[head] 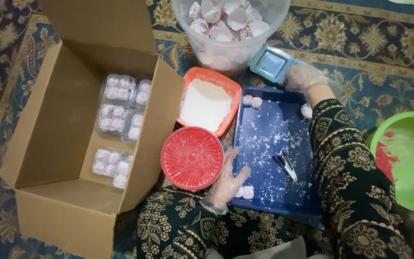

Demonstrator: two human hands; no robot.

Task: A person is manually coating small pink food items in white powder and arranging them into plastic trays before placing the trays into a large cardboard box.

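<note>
While I look down from my head camera, my gloved left hand point(227, 178) lies open, grasping nothing, on the near left edge of the blue tray point(264, 139), fingertips just beside two pale sweets point(245, 192). My gloved right hand point(303, 76) grips a small blue lid point(270, 62) at the tray's far corner, beside the tub point(231, 50) of paper cups. Left of the tray sit a red lid point(192, 158), an orange dish point(209, 100) of white powder, and a cardboard box point(53, 139) of packed sweets.

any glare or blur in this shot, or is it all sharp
Head view: soft, even light; mild sheen on the red lid and clear tub; left hand and right hand look sharp enough; the carpet edges bend slightly from the wide lens.
</note>
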